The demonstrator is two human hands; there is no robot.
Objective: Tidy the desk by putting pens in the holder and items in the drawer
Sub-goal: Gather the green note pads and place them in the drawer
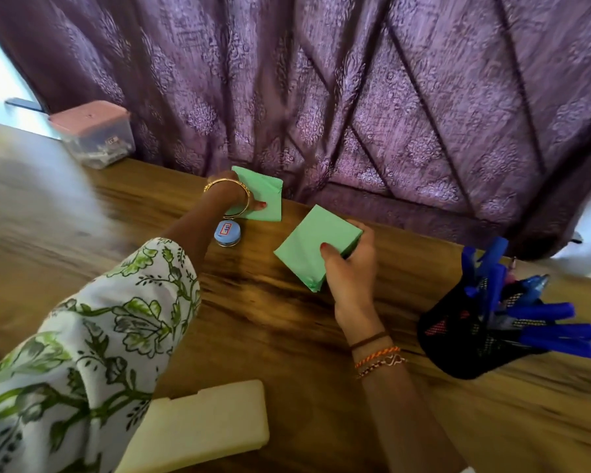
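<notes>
Two green paper pads in play, one per hand. My right hand point(350, 268) has its fingers point(328, 250) curled round the nearer green pad point(313, 247), thumb on top, the rest wrapped over the far edge; the pad sits tilted, one corner low toward the worktop point(270, 319). My left hand point(239, 199) reaches to the far green pad point(265, 196) by the curtain point(355, 97); thumb pressed on its top face, the other fingers hidden behind the wrist, so I cannot tell whether they grip it.

Just behind my left wrist: small round blue-lidded tin point(228, 233). Right of my right fingers, well apart: black mesh holder point(464, 339), already full of blue pens point(553, 322). Near my left elbow: cream foam block point(205, 425). Drawer not in view.

Risks, as I judge them:
- Left grip looks shallow; the far pad could slide toward the curtain if I lift from the thumb alone.
- Drawing the left wrist back may knock the tin and roll it.
- Loose sheets may fan out of the tilted pad in transit.
</notes>
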